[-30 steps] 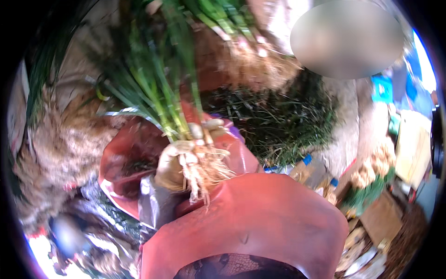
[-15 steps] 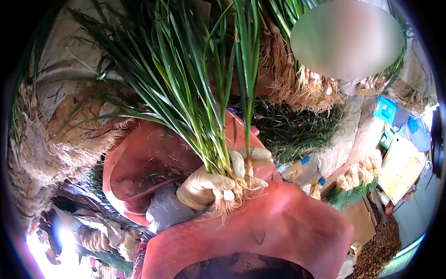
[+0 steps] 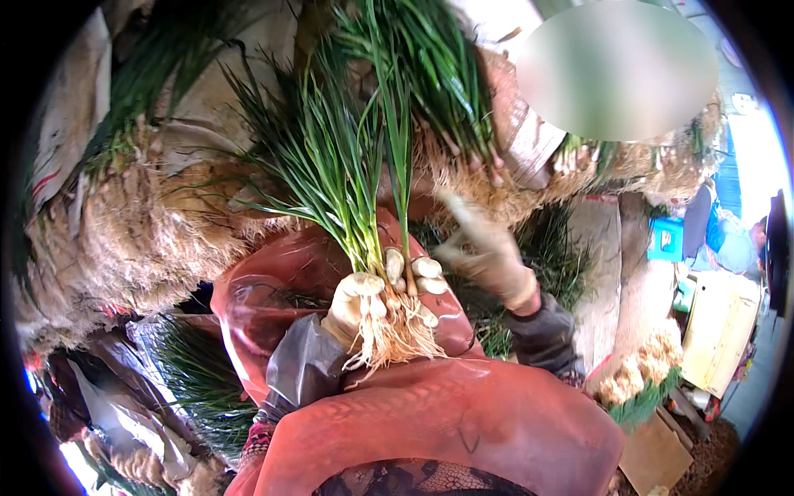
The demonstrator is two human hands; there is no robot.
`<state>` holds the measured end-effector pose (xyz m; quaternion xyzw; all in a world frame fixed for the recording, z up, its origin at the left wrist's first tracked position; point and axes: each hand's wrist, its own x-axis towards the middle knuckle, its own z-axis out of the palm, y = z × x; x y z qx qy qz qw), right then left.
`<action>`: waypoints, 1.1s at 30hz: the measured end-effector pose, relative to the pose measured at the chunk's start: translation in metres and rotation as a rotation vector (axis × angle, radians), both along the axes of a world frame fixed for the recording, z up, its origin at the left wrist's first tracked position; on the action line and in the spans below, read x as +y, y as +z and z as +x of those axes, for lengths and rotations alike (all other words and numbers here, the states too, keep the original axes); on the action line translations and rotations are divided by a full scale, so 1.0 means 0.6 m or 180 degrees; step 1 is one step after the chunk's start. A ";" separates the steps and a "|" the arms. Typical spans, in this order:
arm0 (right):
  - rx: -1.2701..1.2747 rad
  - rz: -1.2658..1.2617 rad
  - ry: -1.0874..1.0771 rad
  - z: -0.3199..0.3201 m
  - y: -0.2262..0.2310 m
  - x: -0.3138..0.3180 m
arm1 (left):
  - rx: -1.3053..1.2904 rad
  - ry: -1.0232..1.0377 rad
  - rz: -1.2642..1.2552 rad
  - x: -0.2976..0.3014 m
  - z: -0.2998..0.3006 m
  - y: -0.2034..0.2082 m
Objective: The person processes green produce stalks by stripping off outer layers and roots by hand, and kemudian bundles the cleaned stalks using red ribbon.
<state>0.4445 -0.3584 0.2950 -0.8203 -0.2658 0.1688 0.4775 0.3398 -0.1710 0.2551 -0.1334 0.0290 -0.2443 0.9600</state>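
My left hand [image 3: 356, 299], in a pale glove, is closed round a bunch of green garlic [image 3: 356, 219] above my lap. The long dark leaves fan up and away, while the tangled pale roots [image 3: 399, 329] hang below the fingers. One stalk stands a little apart on the right of the bunch, also between the gloved fingers. To the right, my gloved right hand [image 3: 488, 252] is raised and slightly blurred, its fingers stretched out with nothing in them. It is near the heaped garlic plants [image 3: 438, 74] at the far side, apart from the held bunch.
A red plastic apron [image 3: 463, 413] covers my lap. Rooted plants [image 3: 157, 223] lie piled on the left. Loose cut leaves [image 3: 550, 264] lie beyond my right arm. Tied bundles [image 3: 641, 376], a blue box [image 3: 666, 240] and a pale yellow crate [image 3: 722, 331] stand at the right.
My right hand has come into view on the right with its fingers outstretched. The left hand keeps its grip on the garlic bunch. The view has shifted, showing more of the left-hand pile.
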 end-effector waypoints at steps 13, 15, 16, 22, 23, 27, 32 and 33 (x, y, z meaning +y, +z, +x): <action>-0.1585 -0.2570 0.0428 0.002 -0.029 -0.038 | -0.0108 0.1294 0.0985 0.024 -0.007 0.066; -0.2899 -0.2035 -0.0628 0.068 -0.010 0.032 | 0.0043 0.1353 0.1639 0.027 -0.005 0.017; -0.2885 -0.2487 -0.0760 0.102 -0.002 0.061 | 0.0091 0.1107 0.1512 0.027 -0.008 -0.005; -0.2635 -0.1950 -0.0949 0.162 0.000 0.060 | 0.0031 0.0915 0.1119 0.035 -0.028 -0.016; -0.2449 -0.1971 -0.0976 0.139 0.012 0.044 | 0.0399 0.0977 0.1473 0.025 -0.027 -0.009; -0.2724 -0.2138 -0.1012 0.087 0.001 0.087 | 0.0183 0.0758 0.1633 0.002 -0.015 0.012; -0.3107 -0.2684 -0.0821 0.194 -0.073 0.069 | -0.0183 0.0931 0.1415 0.000 -0.028 0.070; -0.2454 -0.2552 -0.0832 0.148 -0.003 0.105 | -0.0088 0.1011 0.1575 0.018 -0.032 0.064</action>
